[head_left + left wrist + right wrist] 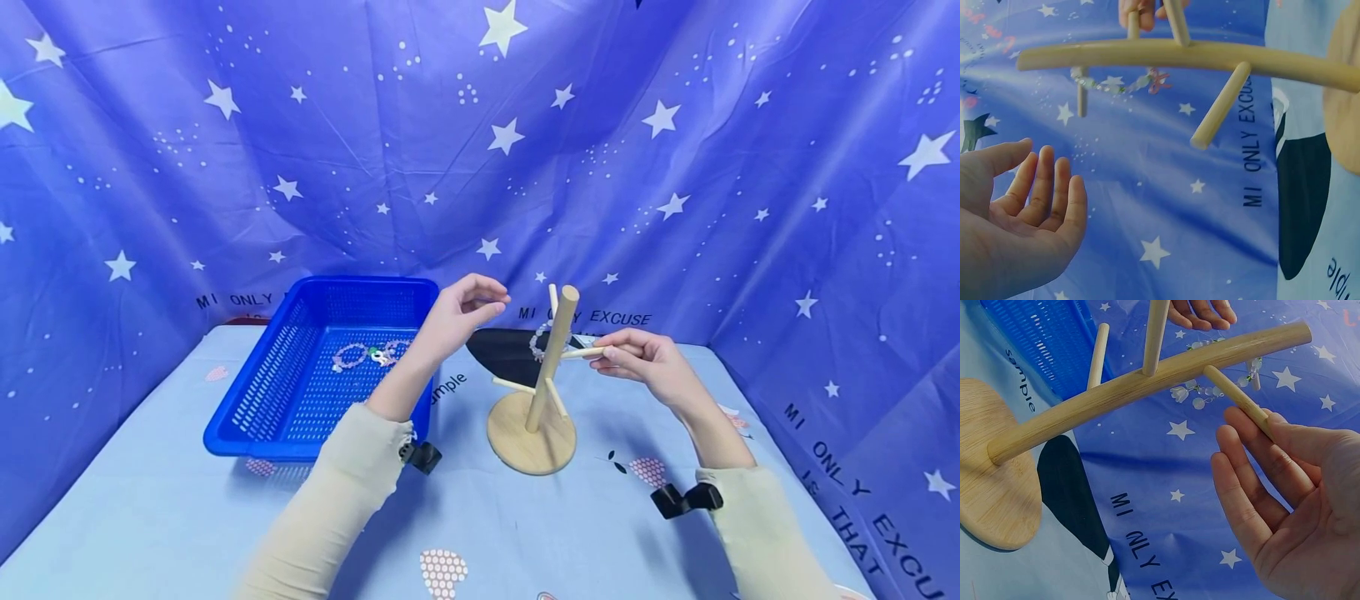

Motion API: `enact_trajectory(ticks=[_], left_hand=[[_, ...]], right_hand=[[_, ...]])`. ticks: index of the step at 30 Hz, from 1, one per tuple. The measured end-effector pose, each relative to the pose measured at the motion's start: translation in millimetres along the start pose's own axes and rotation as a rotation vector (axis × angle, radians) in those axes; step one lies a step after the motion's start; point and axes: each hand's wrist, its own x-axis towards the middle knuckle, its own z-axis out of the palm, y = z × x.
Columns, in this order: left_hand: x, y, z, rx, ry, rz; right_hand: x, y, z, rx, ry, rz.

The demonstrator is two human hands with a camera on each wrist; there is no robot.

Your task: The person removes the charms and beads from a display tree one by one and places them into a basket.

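A wooden stand with a round base (517, 446), an upright post (556, 350) and several pegs is in front of me. My right hand (645, 362) pinches the end of one peg (1241, 399) between thumb and fingers. On a peg at the back of the post hangs a beaded bracelet (1119, 86) with a pink charm, partly hidden by the post in the head view. My left hand (461, 312) is raised left of the post, its fingers loosely bent with nothing in them, apart from the stand.
A blue plastic basket (262, 358) stands at the left, behind my left forearm. Beaded bracelets (349, 357) lie on its floor. A light blue printed cloth (480, 517) covers the table, and a starry blue curtain (420, 150) hangs behind and at the sides.
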Motion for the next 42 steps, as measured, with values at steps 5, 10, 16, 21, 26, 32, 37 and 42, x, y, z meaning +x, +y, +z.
enact_trajectory(ticks=[5,10,16,21,26,32,37,42], left_hand=[[-1.4,-4.7,8.6,-0.005,-0.025,0.009],[-1.5,-8.3,16.2,0.001,-0.037,0.007],[-2.4,-9.6,23.7,0.015,-0.07,0.012],[-2.2,-11.5,29.6,0.009,-0.089,-0.009],[-1.6,-13.7,33.2,0.017,-0.096,-0.019],[-0.4,-15.3,38.1,0.018,-0.11,-0.02],[0.7,-15.9,41.5,0.021,-0.112,-0.025],[1.6,-15.1,44.0,0.028,-0.116,-0.03]], right_hand=[[0,0,0,0.007,0.002,0.009],[0,1,0,0.013,0.003,0.016],[0,1,0,0.004,0.004,0.017],[0,2,-1,0.018,0.004,0.014],[0,2,-1,0.023,0.004,0.011],[0,3,-1,0.026,0.006,0.01],[0,4,-1,0.015,0.009,0.012],[0,4,-1,0.013,0.015,0.011]])
